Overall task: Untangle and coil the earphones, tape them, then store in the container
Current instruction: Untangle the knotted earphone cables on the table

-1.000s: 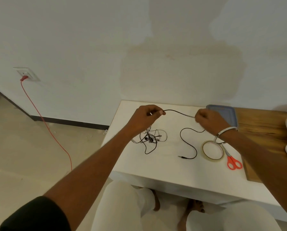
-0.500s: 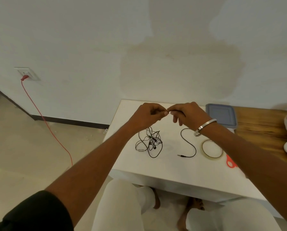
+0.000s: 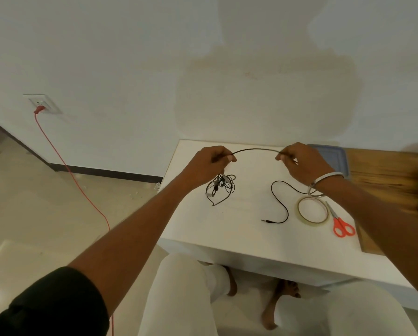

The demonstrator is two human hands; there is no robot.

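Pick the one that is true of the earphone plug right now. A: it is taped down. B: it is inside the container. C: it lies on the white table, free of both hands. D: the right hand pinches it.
C: the plug lies bare on the white table, while the left hand and right hand pinch the cable higher up.

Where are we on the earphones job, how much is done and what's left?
Early stage. Plug end lies freed on the white table. Left hand and right hand pinch a cable stretch between them. The earbud tangle remains knotted. Coiling, tape roll, scissors and lidded container are untouched.
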